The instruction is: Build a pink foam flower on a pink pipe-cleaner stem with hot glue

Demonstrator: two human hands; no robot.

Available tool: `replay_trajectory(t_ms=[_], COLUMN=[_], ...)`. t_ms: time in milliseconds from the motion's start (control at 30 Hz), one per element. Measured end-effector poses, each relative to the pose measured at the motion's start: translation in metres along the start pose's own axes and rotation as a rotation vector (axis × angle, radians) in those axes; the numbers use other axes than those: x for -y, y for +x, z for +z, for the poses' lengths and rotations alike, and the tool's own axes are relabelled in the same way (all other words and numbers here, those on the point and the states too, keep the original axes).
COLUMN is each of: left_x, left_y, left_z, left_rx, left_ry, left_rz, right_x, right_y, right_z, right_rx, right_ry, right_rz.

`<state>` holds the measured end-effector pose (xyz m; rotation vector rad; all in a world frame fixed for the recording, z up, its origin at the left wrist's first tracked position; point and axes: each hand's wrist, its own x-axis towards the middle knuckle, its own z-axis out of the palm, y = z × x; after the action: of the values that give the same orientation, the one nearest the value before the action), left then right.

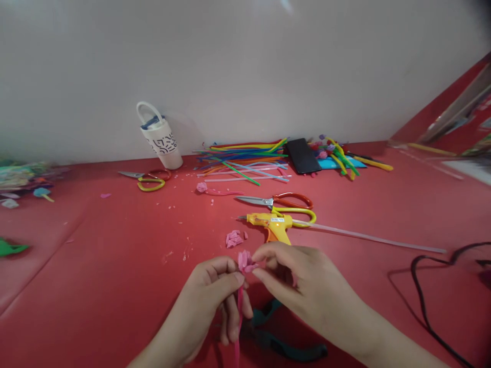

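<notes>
My left hand (217, 291) is closed round the pink stem of a small handmade flower (244, 261), just below its bloom. The stem hangs down toward the bottom edge. My right hand (295, 281) pinches a pink petal (250, 267) at the flower's right side between thumb and forefinger. Beyond the hands lies a small pile of loose pink petals (233, 238). A yellow glue gun (272, 221) with a long clear glue stick (376, 237) rests behind my right hand. Dark teal-handled pliers (291, 351) lie partly hidden under the hands.
Scissors (276, 202) lie behind the glue gun, and another pair (149, 180) at left near a white tumbler (163, 140). Coloured strips (241, 158), a finished pink flower (201, 187) and a black phone (303, 156) lie along the wall. A dark cord (420, 291) curves at right.
</notes>
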<state>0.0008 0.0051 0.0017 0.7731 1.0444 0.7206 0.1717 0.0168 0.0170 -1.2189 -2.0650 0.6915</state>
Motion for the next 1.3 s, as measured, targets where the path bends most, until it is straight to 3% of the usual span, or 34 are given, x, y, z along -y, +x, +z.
replay_trajectory(t_ms=[500,1067,1167,1300], left_x=[0.0015,0.0035,0.0028,0.0007], left_y=[-0.0011,-0.0033,-0.0032,-0.0013], left_z=[0.0052,-0.0021,-0.002,-0.0025], left_rx=[-0.07,0.053,0.066,0.068], left_ry=[0.185,-0.019,-0.074,-0.1], left_rz=[0.009,0.01,-0.007,-0.022], right_x=[0.0019,0.0055,0.0044,0.0005], right_y=[0.0008,-0.0017,-0.0019,-0.0015], right_z=[0.0032,-0.0007,-0.0024,-0.0045], right_rx=[0.047,0.012,0.003,-0.068], right_ry=[-0.026,-0.025,-0.068,-0.251], right_rz=[0.045,-0.03,-0.113,-0.367])
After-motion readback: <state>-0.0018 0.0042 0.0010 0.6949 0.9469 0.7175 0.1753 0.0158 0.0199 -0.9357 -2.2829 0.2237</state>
